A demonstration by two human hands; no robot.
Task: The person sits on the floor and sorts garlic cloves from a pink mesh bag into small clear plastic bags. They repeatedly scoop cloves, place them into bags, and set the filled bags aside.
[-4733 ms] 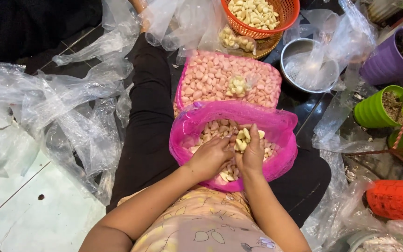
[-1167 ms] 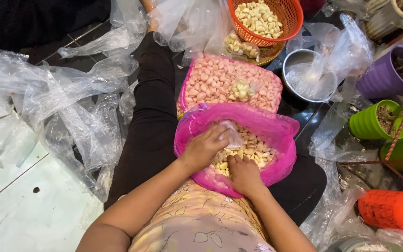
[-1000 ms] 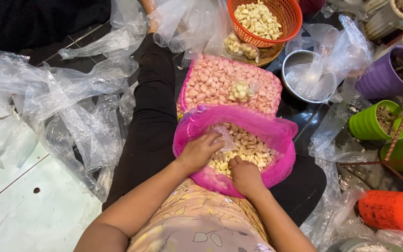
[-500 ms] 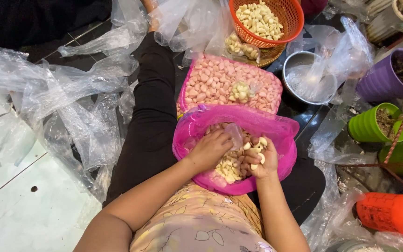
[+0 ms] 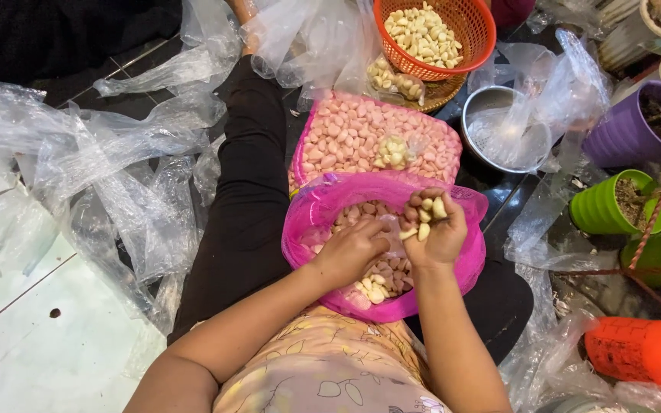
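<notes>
A pink plastic bag (image 5: 314,216) lies open on my lap, holding garlic cloves (image 5: 377,284), some peeled and pale, some pinkish. My right hand (image 5: 435,233) is raised palm up over the bag and cups a small heap of cloves. My left hand (image 5: 352,251) rests inside the bag on the cloves, fingers curled beside the right palm. Just beyond lies a second pink bag (image 5: 353,138) packed with pinkish cloves, flat on my outstretched leg.
An orange basket (image 5: 477,30) of peeled cloves stands at the top. To the right are a steel bowl (image 5: 474,115) lined with clear plastic, purple (image 5: 621,130) and green pots (image 5: 606,206) of soil, and an orange object (image 5: 644,352). Crumpled clear plastic sheets (image 5: 93,160) cover the floor at left.
My right hand has lifted out of the bag with a palmful of cloves and turned upward. The left hand has stayed in the bag, shifting slightly toward the right hand.
</notes>
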